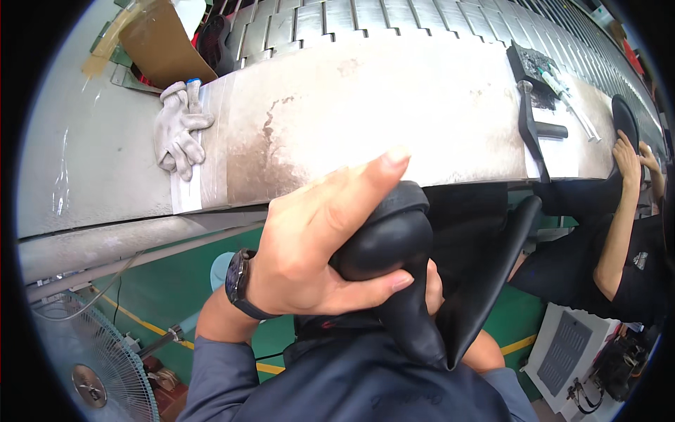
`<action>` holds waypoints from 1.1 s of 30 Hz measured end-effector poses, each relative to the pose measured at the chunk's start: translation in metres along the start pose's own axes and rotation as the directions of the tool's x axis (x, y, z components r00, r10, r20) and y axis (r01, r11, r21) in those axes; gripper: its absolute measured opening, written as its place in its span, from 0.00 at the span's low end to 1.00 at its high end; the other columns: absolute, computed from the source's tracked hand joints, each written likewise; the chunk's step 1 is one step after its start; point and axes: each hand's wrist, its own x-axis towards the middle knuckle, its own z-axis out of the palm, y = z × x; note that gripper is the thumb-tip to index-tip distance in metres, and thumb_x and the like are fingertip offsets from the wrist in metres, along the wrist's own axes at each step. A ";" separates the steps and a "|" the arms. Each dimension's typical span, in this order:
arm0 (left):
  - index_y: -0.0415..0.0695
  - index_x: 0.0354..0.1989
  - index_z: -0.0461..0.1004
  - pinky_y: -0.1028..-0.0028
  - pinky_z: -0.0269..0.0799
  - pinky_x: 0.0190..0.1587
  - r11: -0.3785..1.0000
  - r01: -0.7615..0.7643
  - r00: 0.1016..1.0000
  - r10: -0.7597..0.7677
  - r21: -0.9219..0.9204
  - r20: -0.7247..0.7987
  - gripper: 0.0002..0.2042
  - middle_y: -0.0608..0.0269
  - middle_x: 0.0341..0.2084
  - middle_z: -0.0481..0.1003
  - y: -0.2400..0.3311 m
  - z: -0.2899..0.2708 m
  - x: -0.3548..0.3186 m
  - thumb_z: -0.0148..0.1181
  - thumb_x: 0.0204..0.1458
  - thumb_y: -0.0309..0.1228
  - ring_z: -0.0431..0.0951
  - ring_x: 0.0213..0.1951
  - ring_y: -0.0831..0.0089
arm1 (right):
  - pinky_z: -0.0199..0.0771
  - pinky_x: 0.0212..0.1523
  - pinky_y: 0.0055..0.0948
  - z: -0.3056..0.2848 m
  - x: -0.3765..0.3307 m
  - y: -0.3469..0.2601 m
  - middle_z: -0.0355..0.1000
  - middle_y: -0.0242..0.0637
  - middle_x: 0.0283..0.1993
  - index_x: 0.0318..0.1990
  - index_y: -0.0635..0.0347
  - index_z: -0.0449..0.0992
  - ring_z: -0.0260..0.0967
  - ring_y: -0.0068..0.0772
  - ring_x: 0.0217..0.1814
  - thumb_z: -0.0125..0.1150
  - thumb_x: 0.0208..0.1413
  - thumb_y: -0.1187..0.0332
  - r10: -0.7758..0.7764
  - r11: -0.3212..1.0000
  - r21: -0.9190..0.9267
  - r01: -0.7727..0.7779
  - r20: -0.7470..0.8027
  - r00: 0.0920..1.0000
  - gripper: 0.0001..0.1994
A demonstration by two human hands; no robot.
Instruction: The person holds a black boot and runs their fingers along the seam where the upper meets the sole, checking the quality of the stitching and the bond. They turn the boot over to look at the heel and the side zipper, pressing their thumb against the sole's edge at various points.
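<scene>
Item, nearest the camera: a black moulded rubber part (404,281), glossy, with a rounded bulbous head and a long tapering sleeve that runs down and right to a thin folded edge. It is held close above the lap, near centre, in front of the worn metal workbench (365,112).

Grip: the left hand (316,253) is wrapped over the bulbous head, the thumb laid along the top and the fingers closed beneath it. The right hand (434,285) is almost wholly hidden behind the part; whether its fingers are closed cannot be told.

Handling, as judged: light and pliant, since the sleeve bends and folds under its own shape; the smooth skin is likely slippery. The thick head is the firmer place to be taken hold of; the thin edge would buckle.

Also present: grey work gloves (179,130) far left on the bench; a black bracket (529,119) and syringe-like tubes (566,95) far right; a co-worker's arm (619,225) at right; a fan (88,366) lower left.
</scene>
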 end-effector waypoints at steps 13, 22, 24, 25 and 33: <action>0.39 0.65 0.73 0.55 0.85 0.55 0.997 -0.074 0.996 0.075 -0.018 0.052 0.40 0.33 0.54 0.82 0.023 -0.025 0.019 0.86 0.41 0.34 0.86 0.55 0.40 | 0.79 0.63 0.38 0.009 0.002 -0.007 0.75 0.51 0.66 0.68 0.69 0.71 0.77 0.43 0.65 0.47 0.73 0.39 -0.131 0.986 -0.097 0.134 0.035 0.991 0.37; 0.38 0.84 0.40 0.52 0.60 0.77 0.970 0.092 0.980 -0.049 0.224 -0.191 0.79 0.36 0.81 0.47 0.052 -0.052 0.042 0.91 0.27 0.59 0.60 0.78 0.45 | 0.73 0.67 0.39 0.079 0.027 -0.090 0.70 0.54 0.70 0.72 0.75 0.65 0.72 0.43 0.69 0.48 0.71 0.32 -0.797 0.501 -0.459 0.733 0.085 0.598 0.47; 0.37 0.79 0.54 0.57 0.68 0.72 0.986 0.118 0.987 -0.104 0.117 -0.120 0.62 0.44 0.72 0.67 0.038 -0.047 0.053 0.90 0.38 0.43 0.73 0.69 0.55 | 0.72 0.68 0.39 0.075 0.069 -0.104 0.69 0.55 0.71 0.73 0.76 0.63 0.71 0.43 0.70 0.48 0.71 0.30 -0.878 0.330 -0.551 0.766 0.119 0.464 0.49; 0.37 0.76 0.60 0.60 0.71 0.69 0.982 0.188 0.981 -0.188 -0.008 -0.051 0.55 0.48 0.67 0.74 0.034 -0.046 0.060 0.90 0.41 0.37 0.77 0.65 0.58 | 0.71 0.69 0.39 0.069 0.092 -0.107 0.69 0.56 0.71 0.74 0.77 0.63 0.71 0.43 0.70 0.48 0.70 0.29 -0.896 0.271 -0.569 0.777 0.145 0.419 0.50; 0.31 0.74 0.49 0.58 0.76 0.63 0.950 0.275 0.944 -0.237 0.148 -0.231 0.56 0.36 0.59 0.77 -0.044 -0.035 0.085 0.85 0.46 0.37 0.81 0.60 0.44 | 0.82 0.41 0.41 0.072 0.104 -0.186 0.83 0.52 0.38 0.54 0.70 0.82 0.82 0.56 0.39 0.65 0.70 0.64 -0.769 -0.226 -0.911 0.345 0.384 0.511 0.16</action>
